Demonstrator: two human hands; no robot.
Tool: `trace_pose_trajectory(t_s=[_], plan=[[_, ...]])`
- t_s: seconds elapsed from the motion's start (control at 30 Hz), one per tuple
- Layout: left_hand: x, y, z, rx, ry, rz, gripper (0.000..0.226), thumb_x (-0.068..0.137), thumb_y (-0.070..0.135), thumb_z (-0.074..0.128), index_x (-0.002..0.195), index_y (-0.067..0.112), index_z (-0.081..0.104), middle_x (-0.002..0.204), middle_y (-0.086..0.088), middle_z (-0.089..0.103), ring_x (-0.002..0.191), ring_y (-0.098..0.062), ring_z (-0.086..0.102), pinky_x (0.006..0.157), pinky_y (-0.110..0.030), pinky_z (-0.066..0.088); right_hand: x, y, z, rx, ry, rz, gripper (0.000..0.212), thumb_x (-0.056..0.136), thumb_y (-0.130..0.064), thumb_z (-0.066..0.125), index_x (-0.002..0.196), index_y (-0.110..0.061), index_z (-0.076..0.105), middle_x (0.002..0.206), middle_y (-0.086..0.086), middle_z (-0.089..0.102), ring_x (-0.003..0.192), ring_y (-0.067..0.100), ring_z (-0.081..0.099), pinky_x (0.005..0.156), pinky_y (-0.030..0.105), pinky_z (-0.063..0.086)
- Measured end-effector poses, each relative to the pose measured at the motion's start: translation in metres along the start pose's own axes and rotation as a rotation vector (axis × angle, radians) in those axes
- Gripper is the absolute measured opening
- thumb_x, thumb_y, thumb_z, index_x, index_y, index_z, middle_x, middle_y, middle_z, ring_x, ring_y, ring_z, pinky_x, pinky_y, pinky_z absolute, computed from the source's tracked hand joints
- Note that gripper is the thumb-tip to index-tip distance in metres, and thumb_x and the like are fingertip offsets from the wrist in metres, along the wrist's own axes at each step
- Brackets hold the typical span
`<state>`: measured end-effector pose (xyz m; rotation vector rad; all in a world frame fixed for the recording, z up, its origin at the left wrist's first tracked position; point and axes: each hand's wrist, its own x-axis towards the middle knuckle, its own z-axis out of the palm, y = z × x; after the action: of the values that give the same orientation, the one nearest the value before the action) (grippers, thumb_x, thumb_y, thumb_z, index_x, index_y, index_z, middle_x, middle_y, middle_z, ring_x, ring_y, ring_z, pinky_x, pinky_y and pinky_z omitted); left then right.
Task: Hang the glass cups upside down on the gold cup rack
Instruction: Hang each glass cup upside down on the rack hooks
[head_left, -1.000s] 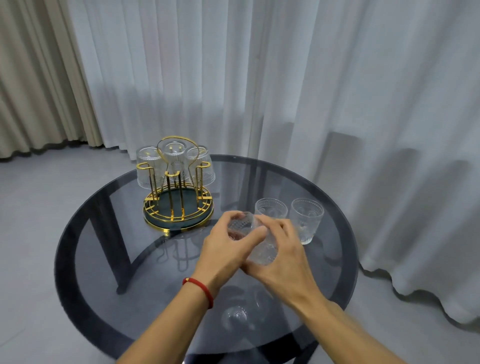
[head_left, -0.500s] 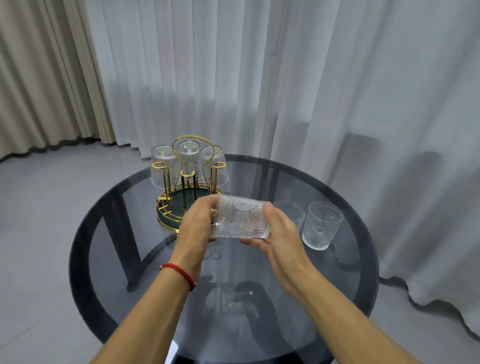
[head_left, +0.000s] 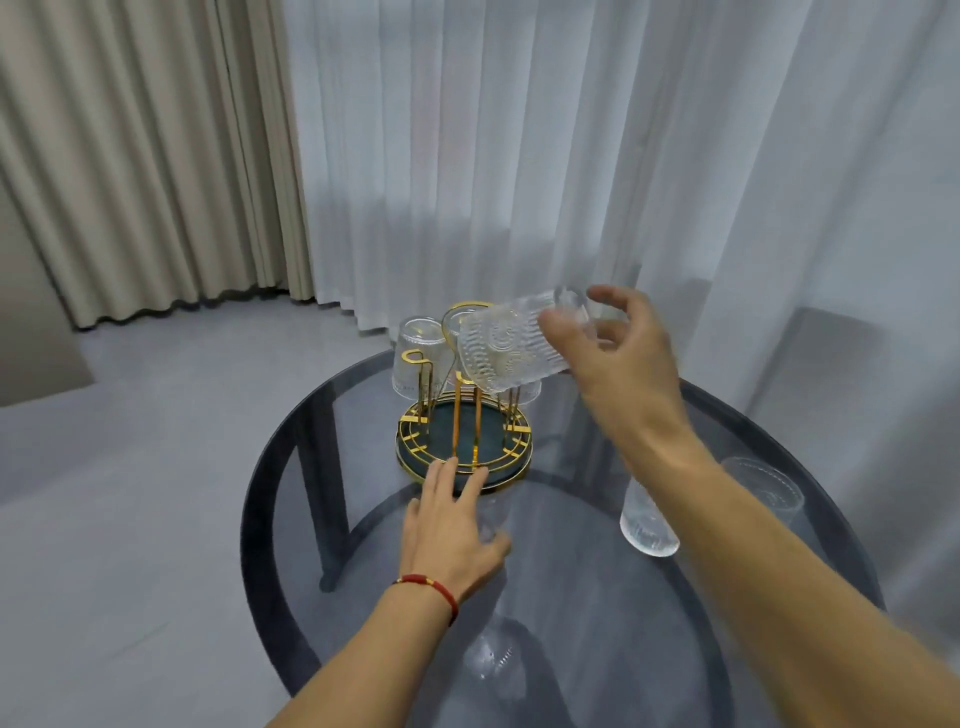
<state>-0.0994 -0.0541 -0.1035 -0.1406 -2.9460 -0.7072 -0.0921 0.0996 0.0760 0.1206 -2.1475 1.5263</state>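
Over at the left, beige drapes (head_left: 130, 171) hang to the grey floor, and sheer white curtains (head_left: 519, 156) fill the rest of the wall behind the round dark glass table (head_left: 291, 467).

The gold cup rack (head_left: 462, 441) stands near the table's far edge, left of centre. An upturned glass (head_left: 418, 358) already hangs on its far-left prong; at least one more hanging cup sits behind, but the held cup blocks it, so I cannot count them.

The left hand (head_left: 449, 525), a red cord bracelet (head_left: 431, 590) at its wrist, lies flat with fingers spread, fingertips touching the near rim of the rack's green base. It pinches nothing.

Above the rack, the right hand (head_left: 618, 358) pinches a ribbed glass cup (head_left: 514, 345) by its base, thumb in front and fingers curled behind. The cup is tilted, mouth pointing down and left, over the rack's middle prongs, not yet settled on one.

Toward the table's right edge an upright glass (head_left: 649, 525) shows just left of the right forearm, and a second glass (head_left: 769, 491) stands nearer the edge, partly hidden by that arm.
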Motion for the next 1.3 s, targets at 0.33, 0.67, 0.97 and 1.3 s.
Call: trace_pose_trajectory(t_s=[0.33, 0.67, 0.97, 1.3], plan=[[0.005, -0.003, 0.003, 0.069, 0.038, 0.032, 0.075, 0.090, 0.045, 0.058, 0.154, 0.029, 0.022, 0.165, -0.005, 0.011, 0.153, -0.025, 0.006, 0.121, -0.052, 0.020, 0.049, -0.022, 0.117, -0.391, -0.211, -0.249, 0.068, 0.082, -0.050, 0.070, 0.137, -0.013, 0.057, 0.126, 0.009, 0.069, 0.115, 0.030, 0.063, 0.091, 0.038, 0.050], [0.004, -0.003, -0.002, 0.082, 0.052, 0.043, 0.074, 0.087, 0.041, 0.058, 0.153, 0.027, 0.028, 0.161, -0.008, 0.016, 0.151, -0.025, 0.011, 0.114, -0.051, 0.029, 0.054, 0.013, 0.155, -0.598, -0.313, -0.168, 0.062, 0.083, -0.052, 0.067, 0.123, -0.004, 0.062, 0.114, 0.016, 0.069, 0.108, 0.036, 0.063, 0.086, 0.045, 0.055], [0.004, -0.001, -0.005, 0.098, 0.085, 0.042, 0.070, 0.084, 0.036, 0.059, 0.149, 0.027, 0.033, 0.160, -0.009, 0.022, 0.148, -0.027, 0.018, 0.111, -0.047, 0.033, 0.049, 0.031, 0.159, -0.707, -0.352, -0.173, 0.062, 0.092, -0.052, 0.059, 0.129, -0.003, 0.052, 0.114, 0.021, 0.068, 0.107, 0.042, 0.063, 0.077, 0.042, 0.047], [0.002, 0.010, -0.010, 0.067, 0.212, 0.086, 0.039, 0.078, 0.021, 0.058, 0.116, 0.016, 0.058, 0.129, -0.008, 0.054, 0.120, -0.030, 0.048, 0.085, -0.043, 0.045, 0.033, 0.042, 0.160, -1.117, -0.342, -0.338, 0.071, 0.098, -0.063, 0.045, 0.151, -0.016, 0.040, 0.142, 0.018, 0.056, 0.129, 0.037, 0.053, 0.097, 0.049, 0.045]])
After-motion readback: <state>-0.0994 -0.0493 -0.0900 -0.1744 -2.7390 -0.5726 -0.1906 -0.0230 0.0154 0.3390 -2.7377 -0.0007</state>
